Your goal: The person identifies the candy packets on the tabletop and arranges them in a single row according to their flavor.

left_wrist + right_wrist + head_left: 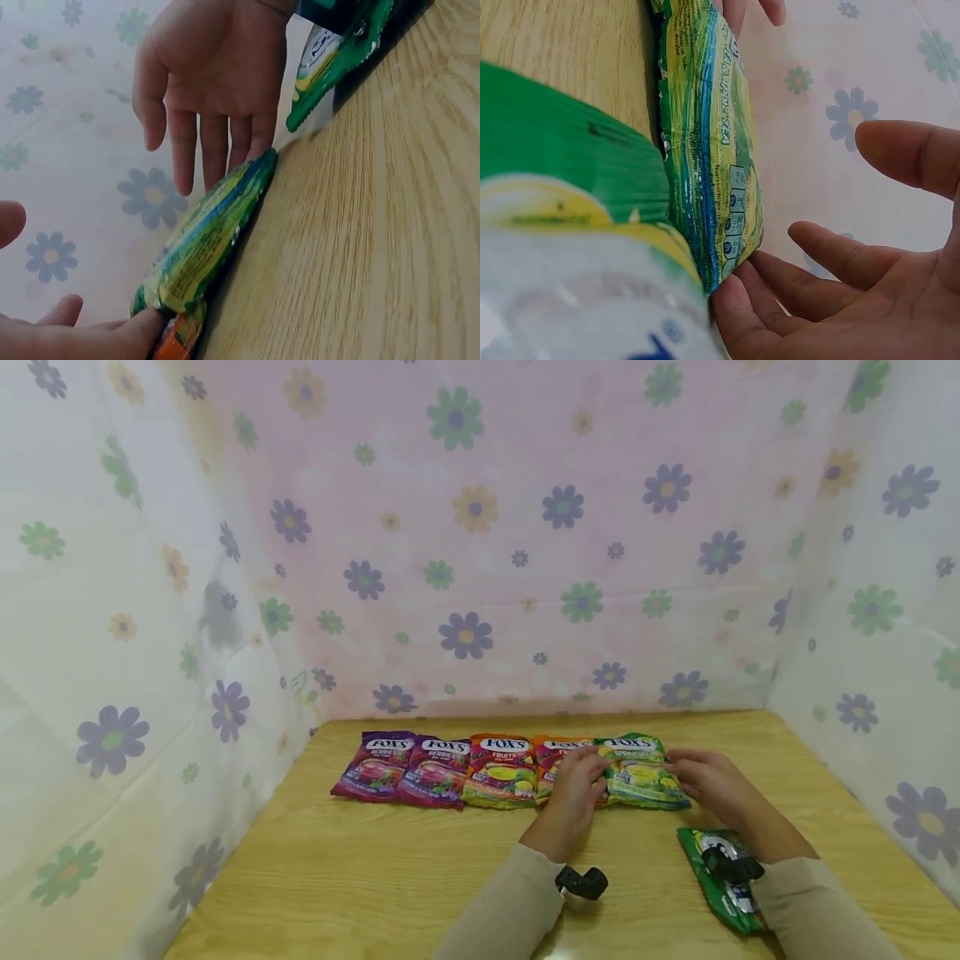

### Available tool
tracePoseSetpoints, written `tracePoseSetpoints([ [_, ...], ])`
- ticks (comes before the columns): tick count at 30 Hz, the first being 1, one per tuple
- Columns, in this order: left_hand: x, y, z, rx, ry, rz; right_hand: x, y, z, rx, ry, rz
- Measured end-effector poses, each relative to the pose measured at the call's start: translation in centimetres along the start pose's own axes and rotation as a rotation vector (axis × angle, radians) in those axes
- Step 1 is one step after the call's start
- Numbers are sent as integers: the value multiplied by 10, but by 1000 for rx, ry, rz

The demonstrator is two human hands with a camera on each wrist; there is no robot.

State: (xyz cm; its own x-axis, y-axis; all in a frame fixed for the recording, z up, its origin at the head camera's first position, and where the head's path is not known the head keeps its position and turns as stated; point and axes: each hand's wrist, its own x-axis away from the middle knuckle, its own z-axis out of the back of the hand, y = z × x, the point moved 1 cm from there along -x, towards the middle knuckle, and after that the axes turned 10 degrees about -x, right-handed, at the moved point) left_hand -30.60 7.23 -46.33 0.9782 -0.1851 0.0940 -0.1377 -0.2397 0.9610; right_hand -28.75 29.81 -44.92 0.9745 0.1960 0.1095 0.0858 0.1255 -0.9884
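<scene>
A green and yellow Fox's candy bag (641,777) lies at the right end of a row of bags. My left hand (574,789) is at its left edge, over part of an orange Fox's fruits bag (550,762); in the left wrist view its fingertips (150,324) touch the green and yellow bag. At the opposite edge is my right hand (712,781), with fingers extended and lower fingertips (731,292) against the bag in the right wrist view. Nearer me, a darker green bag (708,881) lies partly hidden beneath the right wrist.
Leftward along the row lie another orange fruits bag (501,772) and two purple Fox's berries bags, one inner (437,772) and one outer (375,768). The wooden table (360,877) is enclosed by flower-patterned cloth (510,585) at the back and both sides.
</scene>
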Motion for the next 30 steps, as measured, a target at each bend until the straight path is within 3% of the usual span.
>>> tracePoseSetpoints([
  [7, 9, 15, -15, -275, 81, 0, 7, -13, 6, 55, 16, 18],
  [11, 19, 16, -19, -358, 86, -18, 19, -19, 9, 94, 20, 47],
  [21, 37, 17, -36, -497, -23, -93, 57, -23, 34, 271, 20, 93],
  [25, 48, 16, -45, -576, -102, -67, 68, -19, 50, 341, 5, 88],
  [30, 62, 9, -52, -609, -188, 31, 78, -9, 72, 434, -74, 105],
])
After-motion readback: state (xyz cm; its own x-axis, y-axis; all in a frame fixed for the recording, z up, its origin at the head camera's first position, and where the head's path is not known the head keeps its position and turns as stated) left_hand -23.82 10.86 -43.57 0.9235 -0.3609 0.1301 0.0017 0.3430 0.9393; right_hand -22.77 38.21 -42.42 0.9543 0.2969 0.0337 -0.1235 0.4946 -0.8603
